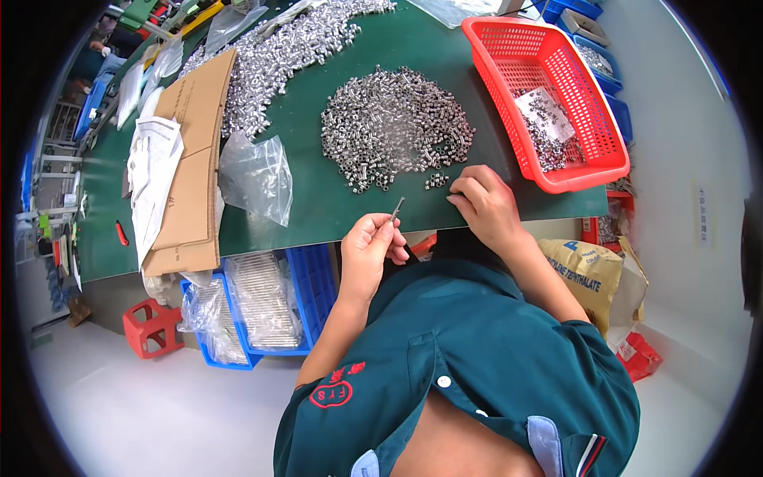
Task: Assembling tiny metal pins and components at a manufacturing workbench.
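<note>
My left hand point(371, 248) is just off the table's front edge, its thumb and fingers pinched on a thin metal pin point(399, 208) that points up and away from me. My right hand point(488, 208) is at the green table's edge with its fingers curled together; whatever they may hold is hidden. Just left of its fingertips lies a small cluster of short metal sleeves point(436, 181). Beyond it spreads a round pile of the same small silvery sleeves point(389, 119).
A red plastic basket point(548, 184) with some small metal parts stands at the right. Farther back left is a larger heap of metal parts point(278, 60). A clear bag point(258, 179) and flattened cardboard point(191, 151) lie left. Blue bins point(314, 290) stand under the table, near a red stool point(151, 327).
</note>
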Demonstrator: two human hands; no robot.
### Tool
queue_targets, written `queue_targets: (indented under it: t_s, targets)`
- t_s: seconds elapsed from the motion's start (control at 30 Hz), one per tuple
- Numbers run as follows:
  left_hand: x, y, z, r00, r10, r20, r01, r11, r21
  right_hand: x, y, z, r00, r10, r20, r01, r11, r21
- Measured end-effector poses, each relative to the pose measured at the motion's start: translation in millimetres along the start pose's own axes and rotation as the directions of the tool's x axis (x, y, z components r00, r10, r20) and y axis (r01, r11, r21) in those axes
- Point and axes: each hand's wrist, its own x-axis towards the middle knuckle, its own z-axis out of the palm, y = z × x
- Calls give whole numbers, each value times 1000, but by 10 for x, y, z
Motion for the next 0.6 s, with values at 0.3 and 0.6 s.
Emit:
queue_targets:
  t_s: [0.3,0.6]
  targets:
    - [13,-4,-19,1000,-9,14,9,1000,-5,35,-42,-55,991,122,-62,-129,983,-131]
    - [16,-46,-42,1000,1,20,-1,1000,7,140,-5,56,998,69,12,-67,994,-81]
